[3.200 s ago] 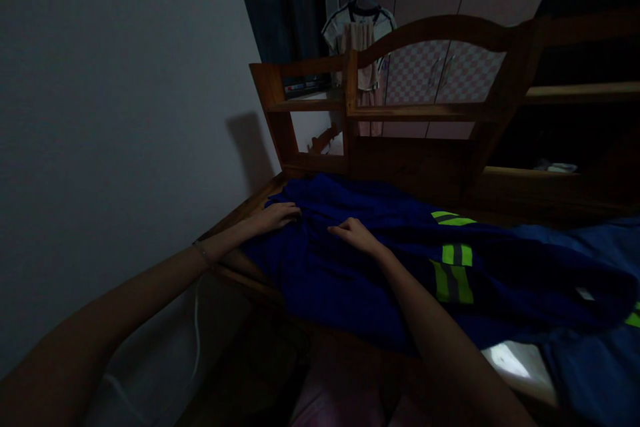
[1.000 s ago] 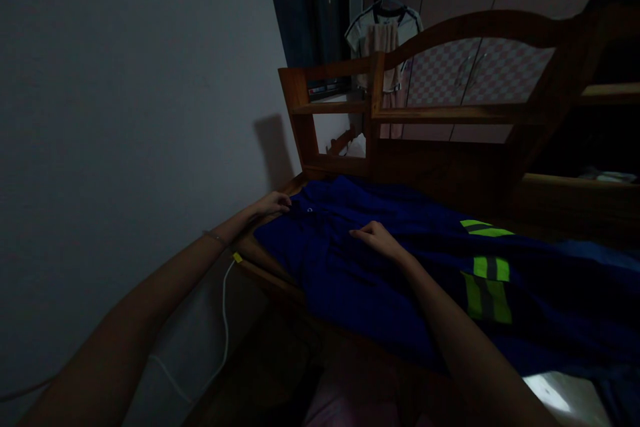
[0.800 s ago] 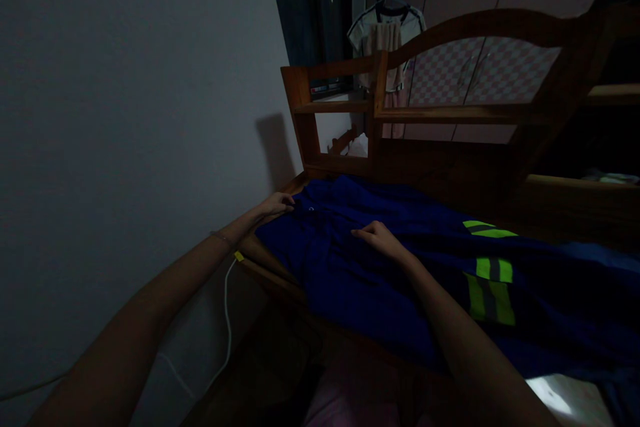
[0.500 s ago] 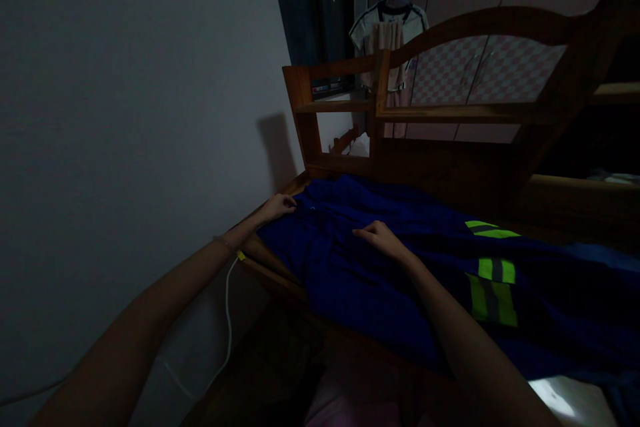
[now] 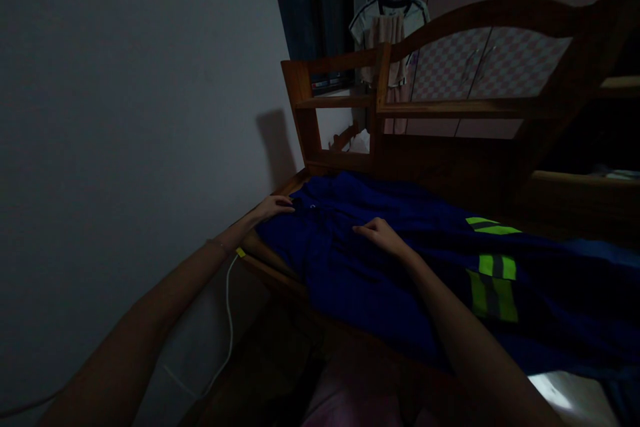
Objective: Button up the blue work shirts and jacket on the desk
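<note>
A dark blue work garment (image 5: 345, 273) with yellow-green and grey reflective strips lies spread over a wooden surface. My left hand (image 5: 274, 207) rests at its far left edge, near the wall, fingers stretched out with a small gap between them. A small shiny round fastener (image 5: 313, 206) shows on the cloth just right of those fingertips. My right hand (image 5: 381, 236) is over the middle of the garment, thumb and fingers pinched together on a fold of the cloth. Its fingertips are dim, so the exact part pinched is unclear.
A wooden shelf frame (image 5: 377, 107) rises behind the garment. The white wall (image 5: 150, 80) stands close on the left. A white cable (image 5: 229, 313) hangs below the surface's edge. Farther back are a hanging shirt (image 5: 367, 23) and a pink cupboard (image 5: 460, 73).
My left hand has shifted slightly left, and its fingers have straightened. The right hand stays almost in place on the cloth. The view has tilted a little.
</note>
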Motion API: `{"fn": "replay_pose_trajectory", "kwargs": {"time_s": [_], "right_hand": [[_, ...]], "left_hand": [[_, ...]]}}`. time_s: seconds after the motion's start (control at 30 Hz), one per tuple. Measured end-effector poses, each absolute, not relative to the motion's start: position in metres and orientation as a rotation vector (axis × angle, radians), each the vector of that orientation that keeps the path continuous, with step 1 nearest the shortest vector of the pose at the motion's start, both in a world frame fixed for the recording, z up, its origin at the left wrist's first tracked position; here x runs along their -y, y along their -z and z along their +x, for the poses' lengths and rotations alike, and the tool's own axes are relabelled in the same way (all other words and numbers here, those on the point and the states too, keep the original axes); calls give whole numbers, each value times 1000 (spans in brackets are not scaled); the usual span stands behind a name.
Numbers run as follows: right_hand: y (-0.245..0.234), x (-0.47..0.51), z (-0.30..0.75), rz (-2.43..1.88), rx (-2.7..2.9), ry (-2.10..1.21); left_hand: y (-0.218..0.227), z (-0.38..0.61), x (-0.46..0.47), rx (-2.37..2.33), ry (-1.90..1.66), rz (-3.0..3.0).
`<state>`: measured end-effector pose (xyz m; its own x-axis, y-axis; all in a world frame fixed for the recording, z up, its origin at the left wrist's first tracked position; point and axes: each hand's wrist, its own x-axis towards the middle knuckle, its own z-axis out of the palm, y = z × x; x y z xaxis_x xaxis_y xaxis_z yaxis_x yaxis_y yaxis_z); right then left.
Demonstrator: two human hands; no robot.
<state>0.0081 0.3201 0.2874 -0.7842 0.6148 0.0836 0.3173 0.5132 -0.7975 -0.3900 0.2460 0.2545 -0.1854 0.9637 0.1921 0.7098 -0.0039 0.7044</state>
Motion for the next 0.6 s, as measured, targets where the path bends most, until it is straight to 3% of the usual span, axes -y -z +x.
{"fn": "replay_pose_trajectory", "kwargs": {"time_s": [0.6], "right_hand": [[-288, -321, 7, -821, 2425, -1118]], "left_hand": [[-265, -361, -232, -1987, -944, 2058]]}}
